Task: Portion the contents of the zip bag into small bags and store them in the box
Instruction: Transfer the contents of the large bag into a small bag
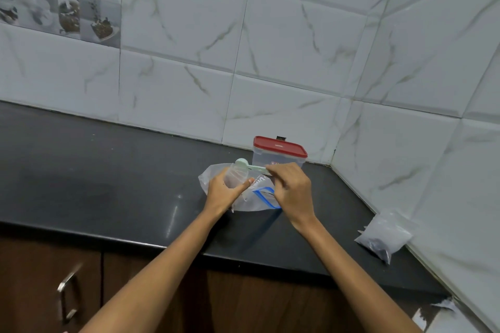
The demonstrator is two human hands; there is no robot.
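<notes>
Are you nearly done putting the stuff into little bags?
Not yet. One filled small bag already lies on the counter by the right wall. Now the left hand holds another little bag open while the right hand tips a pale green scoop over it, above the big zip bag. The box has its red lid on, so storing the bags comes later.

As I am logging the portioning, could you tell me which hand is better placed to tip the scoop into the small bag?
Probably the right hand: it grips the green scoop, whose bowl is at the mouth of the small bag held by the left hand.
</notes>
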